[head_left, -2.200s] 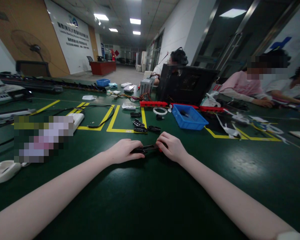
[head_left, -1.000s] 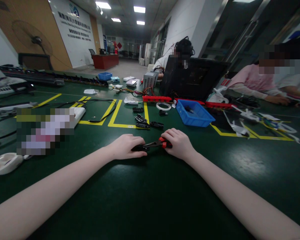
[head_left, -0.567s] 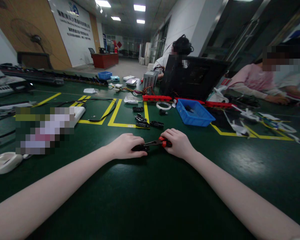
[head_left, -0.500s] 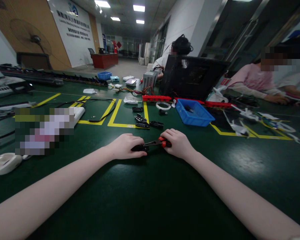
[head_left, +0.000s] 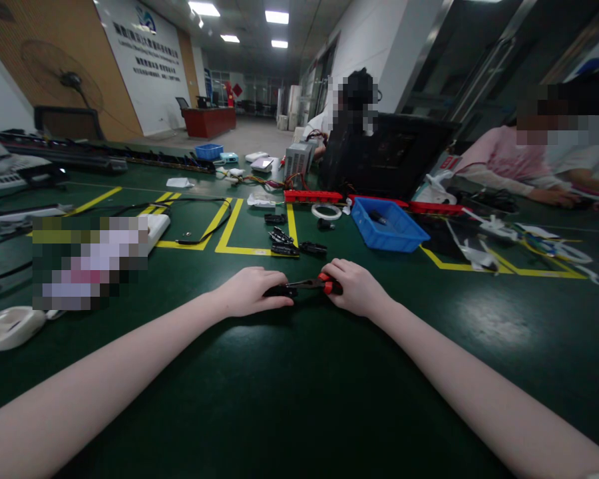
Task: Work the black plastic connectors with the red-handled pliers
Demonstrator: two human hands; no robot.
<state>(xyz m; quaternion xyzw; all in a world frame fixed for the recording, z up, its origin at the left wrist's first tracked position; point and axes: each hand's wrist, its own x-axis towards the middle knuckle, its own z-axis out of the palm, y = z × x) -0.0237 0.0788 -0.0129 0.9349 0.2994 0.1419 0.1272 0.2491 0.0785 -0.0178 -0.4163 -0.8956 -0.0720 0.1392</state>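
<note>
My left hand (head_left: pixel 252 291) is closed around a small black part (head_left: pixel 281 291), its fingers and thumb covering most of it. My right hand (head_left: pixel 354 286) grips the red-and-black handles of a pair of pliers (head_left: pixel 309 284). The jaws point left and meet the black part at my left fingertips; whether they bite on it I cannot tell. Just beyond both hands lie several black parts (head_left: pixel 284 248) of similar look, in and beside a yellow-taped square.
A blue bin (head_left: pixel 389 226) with a dark item stands behind my right hand. Near it are a white ring (head_left: pixel 326 211), a red strip (head_left: pixel 313 196) and a black case (head_left: pixel 389 153). A power strip (head_left: pixel 157 226) lies left. Other people sit at the far right and behind the case.
Hardly anything differs. The pliers and both hands have shifted very slightly, with the same grips kept.
</note>
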